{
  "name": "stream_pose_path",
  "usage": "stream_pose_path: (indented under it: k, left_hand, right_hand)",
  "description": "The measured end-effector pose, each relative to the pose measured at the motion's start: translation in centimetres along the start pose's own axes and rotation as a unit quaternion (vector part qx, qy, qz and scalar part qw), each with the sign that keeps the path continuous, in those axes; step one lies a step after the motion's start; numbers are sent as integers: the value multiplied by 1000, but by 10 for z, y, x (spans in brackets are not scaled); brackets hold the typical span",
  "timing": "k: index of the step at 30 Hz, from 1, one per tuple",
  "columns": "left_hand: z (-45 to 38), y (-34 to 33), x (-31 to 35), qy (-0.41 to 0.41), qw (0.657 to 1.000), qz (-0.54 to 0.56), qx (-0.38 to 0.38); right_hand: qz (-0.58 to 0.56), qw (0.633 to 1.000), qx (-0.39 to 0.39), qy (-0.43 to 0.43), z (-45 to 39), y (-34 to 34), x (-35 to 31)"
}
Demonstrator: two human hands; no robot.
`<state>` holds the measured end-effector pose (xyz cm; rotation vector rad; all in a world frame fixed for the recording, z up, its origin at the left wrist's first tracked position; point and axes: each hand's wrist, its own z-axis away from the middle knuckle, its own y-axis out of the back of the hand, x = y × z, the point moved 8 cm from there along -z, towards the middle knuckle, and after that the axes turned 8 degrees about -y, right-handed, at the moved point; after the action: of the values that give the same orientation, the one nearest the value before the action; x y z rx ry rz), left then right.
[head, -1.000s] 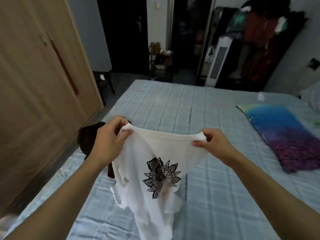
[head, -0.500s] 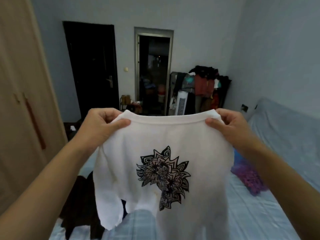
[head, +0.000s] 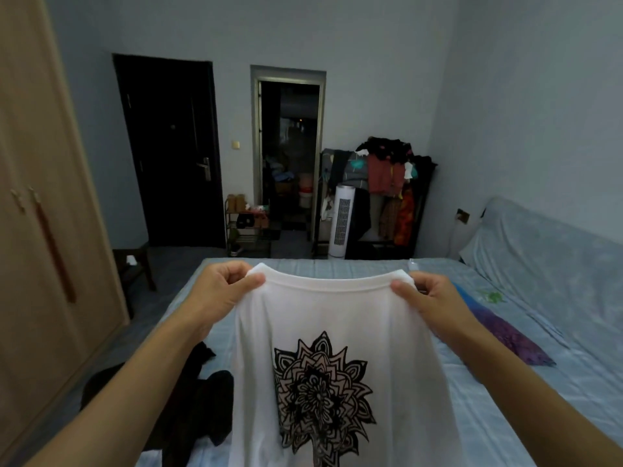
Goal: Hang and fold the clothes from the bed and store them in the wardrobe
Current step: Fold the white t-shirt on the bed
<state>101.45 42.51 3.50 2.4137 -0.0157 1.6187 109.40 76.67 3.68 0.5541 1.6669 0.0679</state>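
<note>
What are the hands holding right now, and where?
The white T-shirt, pinched at its top edge: left hand at one corner, right hand at the other.

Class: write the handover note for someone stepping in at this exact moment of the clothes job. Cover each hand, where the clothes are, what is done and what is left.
Left hand: pinches the left end of the white T-shirt's neckline.
Right hand: pinches the right end.
The T-shirt hangs spread above the bed, mandala print facing you.
Dark garment lies on the bed's left edge; purple-blue cloth lies to the right.
Wardrobe on the left, doors closed.
Done: T-shirt picked up and opened out.
Left: fold or hang it, open the wardrobe, store it, then handle the other items.
</note>
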Motion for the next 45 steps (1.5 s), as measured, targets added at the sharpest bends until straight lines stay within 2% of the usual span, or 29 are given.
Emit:
stream_pose_path:
  k: [4,7,9,12,14,16,25,30,36,38,41,43,45]
  left_hand:
    - [-5,-5,10,-3,999,7,-41]
    - [-10,-16,5,45,997,18,-60]
    - [-18,-20,-8,100,995,5,-19]
    - [-27,-25,-20,152,983,-55,86]
    - [-29,-34,-17,143,977,-83,135]
    - [-27,-51,-11,118,979,-73,152]
    - [-18,-103,20,-15,986,-97,137]
    - [-18,-119,34,-57,990,-102,77]
    - [-23,-132,44,-51,997,-57,-25]
    - [-26,-121,50,-69,988,-139,-22]
    - [-31,-97,67,-145,949,-279,-1]
    - [-35,-93,68,-171,915,-363,-38]
    - [-40,-96,58,-155,897,-399,-105]
  right_hand:
    - [-26,999,-24,-2,-5,11,2]
    - [-32,999,9,-17,-16,14,7]
    - [-14,997,55,-52,-29,11,15]
    - [6,989,106,-107,-46,-5,23]
    - [0,986,118,-114,-52,-22,22]
    - [-18,988,117,-100,-52,-39,16]
    - [-81,995,50,0,-38,-82,-19]
    - [-81,996,3,39,-37,-84,-28]
    - [-170,984,-34,39,-40,-85,-20]
    - [-166,984,-50,37,-42,-83,-14]
    - [-177,982,-64,7,-47,-76,-3]
    - [-188,975,-113,12,-47,-74,-4]
    - [-193,966,-168,40,-45,-72,-10]
